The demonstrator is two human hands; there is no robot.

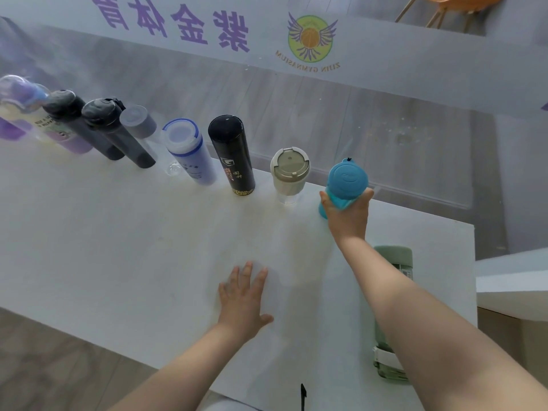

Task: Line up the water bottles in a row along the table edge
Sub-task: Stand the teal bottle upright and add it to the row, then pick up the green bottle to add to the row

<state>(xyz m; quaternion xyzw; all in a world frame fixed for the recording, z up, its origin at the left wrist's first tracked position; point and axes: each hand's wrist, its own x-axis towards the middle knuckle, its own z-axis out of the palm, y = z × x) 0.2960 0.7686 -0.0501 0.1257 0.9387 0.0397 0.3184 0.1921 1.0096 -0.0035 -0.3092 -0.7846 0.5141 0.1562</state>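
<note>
Here the right hand (347, 215) grips a round-capped blue plastic bottle (345, 180); the left hand (243, 304) lies flat, grip open, on the matte table (118, 247).

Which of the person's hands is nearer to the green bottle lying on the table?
Right. The right hand grips the blue bottle beyond the green bottle, its forearm passing over it. The left hand rests flat on the table, further away.

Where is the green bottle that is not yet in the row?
In the head view the green bottle lies on its side near the table's right end, partly hidden under the right forearm, well short of the row along the far edge.
</note>
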